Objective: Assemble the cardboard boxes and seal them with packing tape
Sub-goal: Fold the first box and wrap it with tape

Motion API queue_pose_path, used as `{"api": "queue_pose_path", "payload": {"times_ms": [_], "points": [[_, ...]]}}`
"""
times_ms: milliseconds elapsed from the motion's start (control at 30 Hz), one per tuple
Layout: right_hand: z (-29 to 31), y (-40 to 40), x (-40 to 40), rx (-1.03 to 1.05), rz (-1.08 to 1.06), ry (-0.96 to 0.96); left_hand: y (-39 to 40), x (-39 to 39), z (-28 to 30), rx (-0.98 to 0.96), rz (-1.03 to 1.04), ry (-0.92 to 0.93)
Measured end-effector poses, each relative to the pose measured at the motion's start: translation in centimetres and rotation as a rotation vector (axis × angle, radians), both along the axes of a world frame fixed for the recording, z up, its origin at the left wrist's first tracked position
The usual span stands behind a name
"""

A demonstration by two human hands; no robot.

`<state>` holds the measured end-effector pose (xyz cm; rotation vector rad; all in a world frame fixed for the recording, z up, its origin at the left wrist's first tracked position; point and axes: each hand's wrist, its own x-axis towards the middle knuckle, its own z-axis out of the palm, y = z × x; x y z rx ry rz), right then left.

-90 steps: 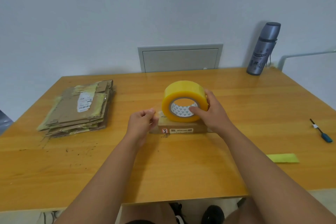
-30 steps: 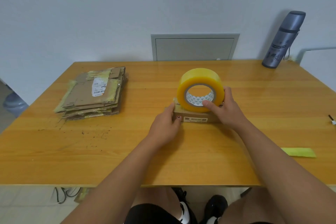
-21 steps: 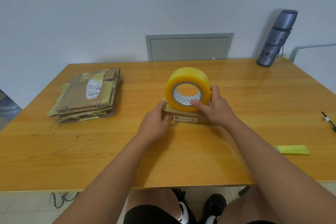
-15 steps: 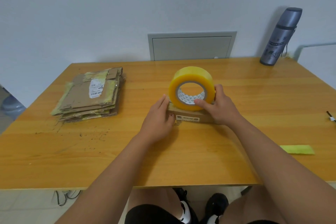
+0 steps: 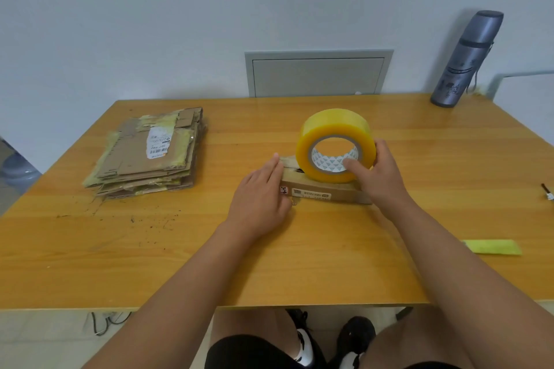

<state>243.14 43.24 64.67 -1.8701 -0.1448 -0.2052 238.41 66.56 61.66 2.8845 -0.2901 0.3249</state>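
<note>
A small flat cardboard box (image 5: 323,193) lies in the middle of the wooden table (image 5: 299,263), with white labels on its near side. A big yellow roll of packing tape (image 5: 335,147) stands on edge on top of it. My right hand (image 5: 380,177) grips the roll, thumb in its core and fingers round the right rim. My left hand (image 5: 260,198) lies with straight fingers against the box's left end, pressing there. A stack of flattened cardboard boxes (image 5: 150,153) sits at the left of the table.
A grey thermos bottle (image 5: 466,60) stands at the back right corner. A yellow-green strip (image 5: 493,246) lies near the right front edge, and a small tool (image 5: 547,190) pokes in at the far right. A grey wall panel (image 5: 317,73) is behind the table.
My left hand went from pinching the tape end to the left of the box to lying flat against the box's left end. My right hand keeps its hold on the roll.
</note>
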Motion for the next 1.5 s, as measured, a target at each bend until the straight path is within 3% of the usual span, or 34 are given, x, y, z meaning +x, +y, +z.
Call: {"api": "queue_pose_path", "payload": {"times_ms": [200,567,800,1500], "points": [[-0.4,-0.5,-0.1,-0.012,0.074,0.073,-0.8,0.6,-0.8,0.012,-0.041,-0.011],[1.4,-3.0,0.1,0.119,-0.08,-0.034,-1.0,0.7,-0.9,0.123,0.004,-0.059],[-0.7,-2.2,-0.8,0.277,0.067,0.203,-1.8,0.6,-1.1,0.112,0.01,-0.064],[-0.9,-2.7,-1.2,0.353,-0.049,0.128,-2.1,2.9,-1.0,0.072,-0.074,-0.084]]}}
